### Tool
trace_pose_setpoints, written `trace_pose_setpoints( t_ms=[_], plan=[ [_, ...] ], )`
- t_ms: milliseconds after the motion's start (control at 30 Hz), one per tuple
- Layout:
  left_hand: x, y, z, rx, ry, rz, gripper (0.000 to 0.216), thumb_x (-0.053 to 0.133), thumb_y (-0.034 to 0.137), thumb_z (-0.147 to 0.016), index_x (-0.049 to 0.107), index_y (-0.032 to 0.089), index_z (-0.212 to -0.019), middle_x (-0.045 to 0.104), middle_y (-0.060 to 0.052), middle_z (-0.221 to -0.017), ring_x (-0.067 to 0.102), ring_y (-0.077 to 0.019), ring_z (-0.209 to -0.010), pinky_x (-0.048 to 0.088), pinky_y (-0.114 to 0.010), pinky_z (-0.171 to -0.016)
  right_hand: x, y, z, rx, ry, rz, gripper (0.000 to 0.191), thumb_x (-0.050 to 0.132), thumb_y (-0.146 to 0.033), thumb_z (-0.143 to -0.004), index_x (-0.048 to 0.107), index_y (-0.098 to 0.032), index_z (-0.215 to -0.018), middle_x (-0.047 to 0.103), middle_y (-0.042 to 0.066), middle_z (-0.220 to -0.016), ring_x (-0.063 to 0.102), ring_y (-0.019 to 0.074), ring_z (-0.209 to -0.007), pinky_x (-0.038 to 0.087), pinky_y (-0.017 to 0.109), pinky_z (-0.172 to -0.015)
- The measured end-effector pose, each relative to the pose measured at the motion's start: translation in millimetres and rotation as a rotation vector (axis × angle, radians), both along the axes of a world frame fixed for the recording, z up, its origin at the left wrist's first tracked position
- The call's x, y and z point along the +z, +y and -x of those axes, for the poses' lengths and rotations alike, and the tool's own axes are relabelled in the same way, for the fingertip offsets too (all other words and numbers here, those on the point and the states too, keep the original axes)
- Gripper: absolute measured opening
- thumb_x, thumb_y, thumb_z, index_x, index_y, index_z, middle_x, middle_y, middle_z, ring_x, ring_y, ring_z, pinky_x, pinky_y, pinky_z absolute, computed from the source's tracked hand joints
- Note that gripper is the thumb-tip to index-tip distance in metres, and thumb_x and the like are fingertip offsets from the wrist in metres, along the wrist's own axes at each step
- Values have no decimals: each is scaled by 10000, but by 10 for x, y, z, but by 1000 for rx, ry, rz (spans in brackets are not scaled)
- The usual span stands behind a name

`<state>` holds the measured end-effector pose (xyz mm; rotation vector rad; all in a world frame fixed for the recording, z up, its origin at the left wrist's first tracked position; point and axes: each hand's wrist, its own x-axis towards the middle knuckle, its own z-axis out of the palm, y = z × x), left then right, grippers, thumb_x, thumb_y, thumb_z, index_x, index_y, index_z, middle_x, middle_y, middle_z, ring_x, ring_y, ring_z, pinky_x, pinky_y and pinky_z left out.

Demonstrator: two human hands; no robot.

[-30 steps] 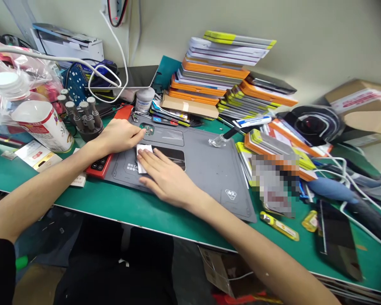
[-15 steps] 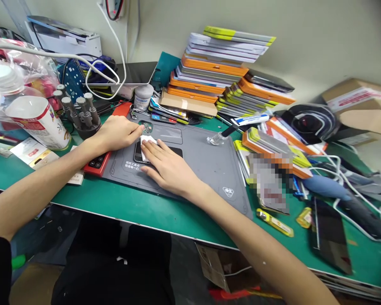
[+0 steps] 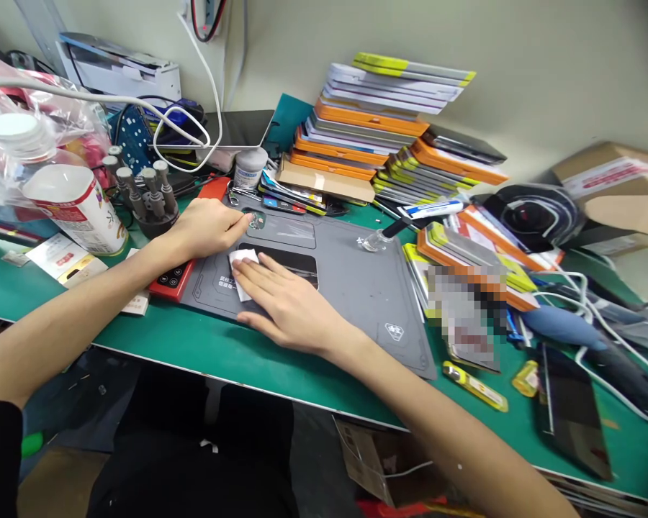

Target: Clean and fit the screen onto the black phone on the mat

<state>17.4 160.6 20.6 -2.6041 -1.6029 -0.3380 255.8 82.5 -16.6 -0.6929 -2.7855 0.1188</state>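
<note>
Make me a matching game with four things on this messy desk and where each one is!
Things:
1. white wipe
2. black phone
3. small white jar
4. long yellow tool

Places:
A. on the green table, right of the grey mat
B. under the right hand's fingertips
C. behind the mat, beside the stacked boxes
D. flat on the grey mat, partly under the wipe

Pairs: 1-B, 2-D, 3-C, 4-A.
</note>
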Motion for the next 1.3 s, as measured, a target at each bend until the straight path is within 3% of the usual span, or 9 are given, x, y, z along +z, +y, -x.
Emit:
trace_pose_setpoints(
  t_ms=[67,233,433,633,833,933,1033,1133,1300],
  plan=[
    [2,-3,-10,1,16,6,677,321,495,-1134,881,213,-879,844,-142,-845,808,-313,-886,436,-399,-755,-11,24,18,0,-4,-1,735,392,-549,-1246,550,-8,-1718,463,220,-1801,448,321,-1723,300,568,-1481],
    [-7,-2,-10,-13,-3,-10,654,344,485,-1127,854,210,-822,843,-141,-834,806,-311,-871,407,-403,-741,-22,144,-12,-159,-43,-10,726,366,-504,-1250,524,24,-1723,479,246,-1786,461,350,-1714,302,619,-1473],
    [15,-24,-6,1,37,-4,648,338,477,-1146,860,221,-858,838,-125,-826,800,-296,-881,421,-398,-751,-2,-52,-2,-28,-9,-86,767,390,-567,-1242,566,26,-1695,523,241,-1760,505,346,-1688,346,557,-1468],
    [38,-23,-5,11,39,14,655,337,487,-1144,860,223,-851,823,-144,-815,784,-317,-880,449,-418,-776,95,37,-63,-221,-78,-97,671,358,-426,-1258,629,66,-1624,566,272,-1715,574,355,-1636,399,549,-1441],
    [4,10,5,14,-33,26,612,377,509,-1100,822,244,-772,783,-118,-742,766,-304,-838,452,-416,-799,164,-141,-152,-157,-48,-93,633,374,-418,-1252,697,14,-1582,626,242,-1657,639,346,-1580,482,559,-1390],
    [-4,14,18,9,-46,9,609,383,517,-1099,814,250,-762,771,-108,-728,755,-289,-830,460,-405,-804,170,-67,-196,-250,-49,-109,604,346,-363,-1255,733,-4,-1549,671,235,-1609,692,352,-1523,529,565,-1351],
    [-7,17,31,5,-56,5,596,399,511,-1103,788,243,-739,754,-99,-710,736,-276,-802,443,-395,-793,147,-74,-217,-394,-94,-188,617,351,-343,-1252,762,64,-1468,739,294,-1497,767,397,-1413,595,560,-1279],
    [-15,24,43,-12,-49,-10,591,411,504,-1105,755,235,-708,742,-93,-689,719,-266,-771,409,-382,-754,87,-283,-161,-470,-123,-335,646,372,-347,-1246,778,138,-1377,779,358,-1361,820,436,-1302,666,569,-1170],
    [-28,44,59,-47,-54,-36,585,427,490,-1099,661,222,-635,686,-75,-623,666,-236,-691,317,-370,-690,44,-422,-97,-384,-58,-485,471,472,-216,-1215,827,72,-1330,817,283,-1341,852,357,-1246,675,464,-1145]
  ],
)
